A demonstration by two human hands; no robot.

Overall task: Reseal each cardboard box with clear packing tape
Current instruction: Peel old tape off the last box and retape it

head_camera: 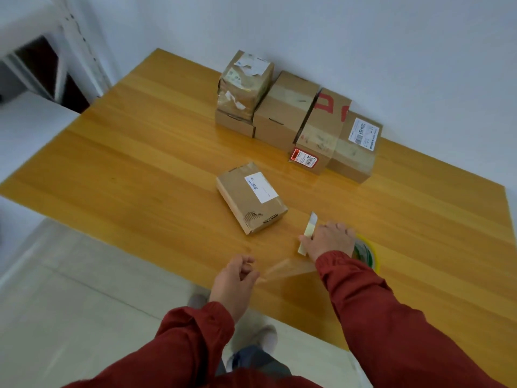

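A small flat cardboard box [251, 199] with a white label lies alone in the middle of the wooden table [134, 169]. My right hand [331, 240] grips a roll of clear packing tape [366, 254] with a yellow-green core, near the table's front edge. A pale utility knife [308, 233] lies under that hand's thumb side. My left hand [237, 278] pinches the free end of a clear tape strip [288, 269] stretched between both hands. Both hands are in front of the box, apart from it.
Several cardboard boxes [282, 113] stand grouped against the white wall at the back, one stacked on another at the left. A white shelf frame [70, 51] stands left of the table. The floor and my shoes show below the table's front edge.
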